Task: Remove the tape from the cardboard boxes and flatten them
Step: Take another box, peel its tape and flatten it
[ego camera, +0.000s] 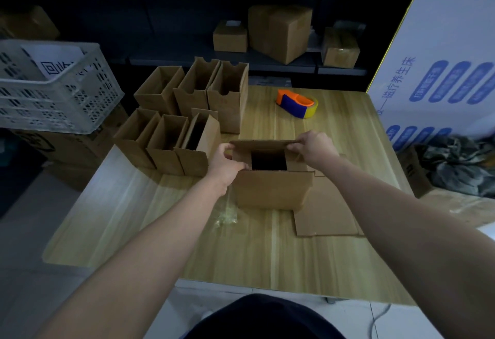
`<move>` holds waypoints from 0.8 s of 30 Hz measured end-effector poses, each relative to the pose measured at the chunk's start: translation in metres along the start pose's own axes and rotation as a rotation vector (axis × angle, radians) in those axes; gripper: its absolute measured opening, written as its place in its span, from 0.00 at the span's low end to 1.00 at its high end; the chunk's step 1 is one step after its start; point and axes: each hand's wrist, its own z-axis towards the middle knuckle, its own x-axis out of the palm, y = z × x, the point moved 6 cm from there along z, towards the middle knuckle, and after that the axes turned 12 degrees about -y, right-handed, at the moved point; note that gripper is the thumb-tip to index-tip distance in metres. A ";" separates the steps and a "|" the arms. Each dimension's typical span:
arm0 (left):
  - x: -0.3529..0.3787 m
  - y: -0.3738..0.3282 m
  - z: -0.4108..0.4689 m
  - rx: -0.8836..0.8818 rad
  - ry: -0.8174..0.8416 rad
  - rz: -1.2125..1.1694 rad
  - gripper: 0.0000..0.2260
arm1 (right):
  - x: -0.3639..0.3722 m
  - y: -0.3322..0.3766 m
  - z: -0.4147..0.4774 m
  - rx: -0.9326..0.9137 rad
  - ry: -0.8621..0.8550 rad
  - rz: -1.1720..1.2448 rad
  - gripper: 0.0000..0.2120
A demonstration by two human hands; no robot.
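Observation:
A small brown cardboard box (272, 188) stands upright on the wooden table (241, 253), its top open and dark inside. My left hand (225, 164) grips the box's upper left corner, thumb on the far flap. My right hand (312, 148) pinches the right end of that far flap (263, 144). A crumpled strip of clear tape (226, 216) lies on the table just left of the box. Flattened cardboard (326, 210) lies under and to the right of the box.
Several open, upright cardboard boxes (184, 119) crowd the table's far left. An orange and blue tape dispenser (297, 103) sits at the far middle. A white plastic crate (53, 84) stands left, a large white printed carton (442, 70) right, and shelves with boxes (280, 32) behind.

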 end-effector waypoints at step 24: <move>-0.019 -0.024 0.032 0.050 -0.175 0.150 0.08 | -0.016 0.037 0.005 -0.065 -0.210 0.127 0.15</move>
